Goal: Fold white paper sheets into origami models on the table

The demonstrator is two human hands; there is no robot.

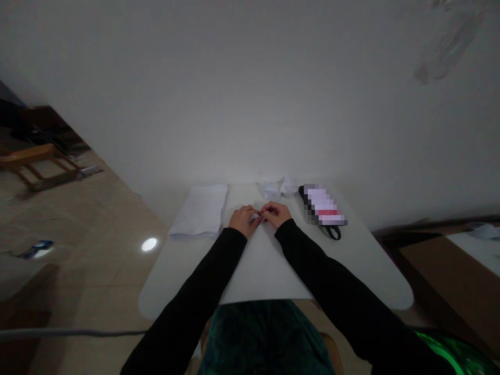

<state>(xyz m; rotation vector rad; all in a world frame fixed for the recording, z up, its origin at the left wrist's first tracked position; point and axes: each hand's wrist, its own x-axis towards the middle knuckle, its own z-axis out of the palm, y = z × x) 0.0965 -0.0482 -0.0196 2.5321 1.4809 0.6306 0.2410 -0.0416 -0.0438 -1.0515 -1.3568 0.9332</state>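
Observation:
Over the middle of the white table, my left hand (245,221) and my right hand (275,214) meet with fingers closed on a small piece of white paper (255,216). Most of that paper is hidden by the fingers, so its shape is hard to make out. Just beyond my right hand lie two small folded paper pieces, a boxy one (271,190) and a pointed one (288,186). To the left of my left hand rests a stack of white paper sheets (202,211).
A phone (325,204) with a lit, blurred screen and a black strap (333,232) lies at the right. The table (269,271) stands against a grey wall (250,94). A wooden stool (35,156) is on the floor at left, cardboard (445,271) at right.

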